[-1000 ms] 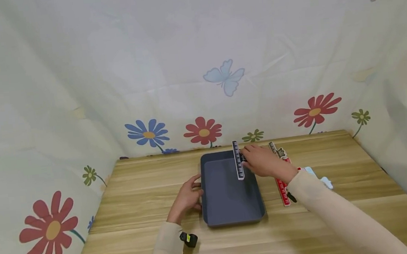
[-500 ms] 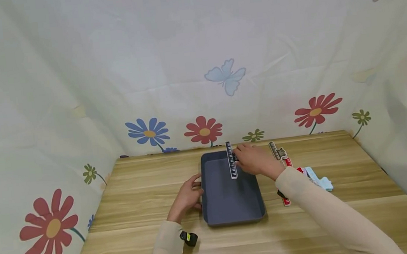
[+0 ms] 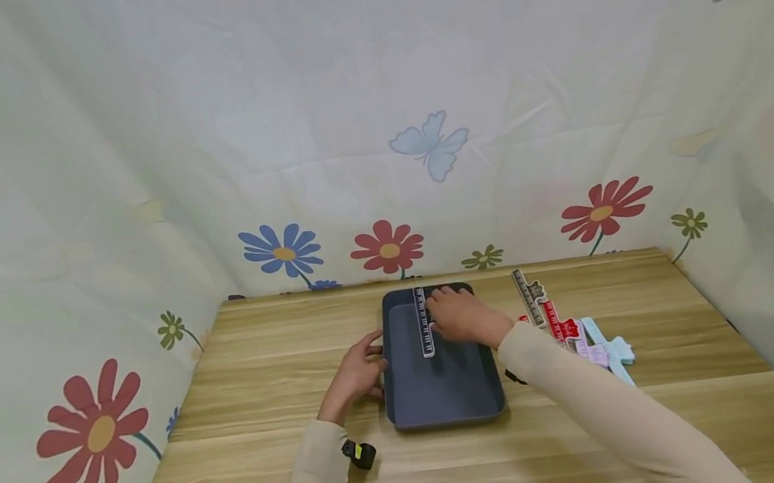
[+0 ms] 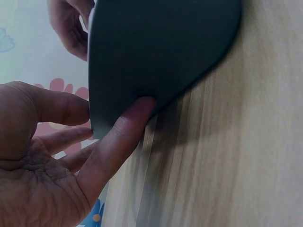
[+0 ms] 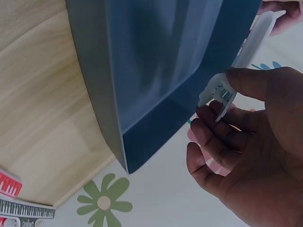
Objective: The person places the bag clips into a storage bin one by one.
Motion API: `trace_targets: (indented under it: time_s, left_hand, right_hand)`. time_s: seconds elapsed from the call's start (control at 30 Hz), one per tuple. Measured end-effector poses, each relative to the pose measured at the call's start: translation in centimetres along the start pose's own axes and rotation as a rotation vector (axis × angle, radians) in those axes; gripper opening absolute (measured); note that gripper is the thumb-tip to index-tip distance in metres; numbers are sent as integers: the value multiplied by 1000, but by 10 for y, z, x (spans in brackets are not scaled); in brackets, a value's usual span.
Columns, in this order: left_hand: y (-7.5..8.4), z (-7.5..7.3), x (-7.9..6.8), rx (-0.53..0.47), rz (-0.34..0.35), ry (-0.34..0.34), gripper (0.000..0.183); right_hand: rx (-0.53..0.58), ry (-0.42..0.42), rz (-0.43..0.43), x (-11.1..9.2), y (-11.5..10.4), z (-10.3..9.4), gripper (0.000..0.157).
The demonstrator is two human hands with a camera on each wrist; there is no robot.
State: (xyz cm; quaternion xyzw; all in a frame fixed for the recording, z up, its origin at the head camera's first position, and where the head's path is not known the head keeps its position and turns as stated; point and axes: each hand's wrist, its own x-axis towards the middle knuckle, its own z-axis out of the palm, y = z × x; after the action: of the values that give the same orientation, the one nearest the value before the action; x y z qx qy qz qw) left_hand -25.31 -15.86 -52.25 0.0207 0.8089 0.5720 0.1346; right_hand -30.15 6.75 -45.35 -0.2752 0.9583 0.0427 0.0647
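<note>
A dark grey rectangular tray stands on the wooden table. My right hand pinches the handle of a black clip with a piano-key pattern, held over the far part of the tray. In the right wrist view, thumb and fingertips grip the clip's spring handle beside the tray wall. My left hand touches the tray's left side. In the left wrist view, its fairly straight fingers rest against the tray's outer wall.
To the right of the tray lie several similar clips: a dark grey one, a red one, a lavender one and a light blue one. My right forearm partly covers the group. A flowered curtain surrounds the table.
My right hand has moved left across the tray with the black clip and come lower. The shifted sleeve uncovers more of the clips on the right. The left hand and tray stay put.
</note>
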Motion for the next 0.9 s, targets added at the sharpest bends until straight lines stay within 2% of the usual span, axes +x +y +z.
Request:
trace_targets:
  time_s: [0.23,0.4,0.9]
  left_hand:
    - [2,-1,0,17,-13,11,67]
    - [2,-2,0,20,-15,13,67]
    - [1,-1,-1,28,-27,8,65]
  right_hand:
    - [-3,-8,-7,12,-8,8,51]
    - [37,-18,-3,22,-13,11,53]
    - [69,-88,36,42,-27,25,48]
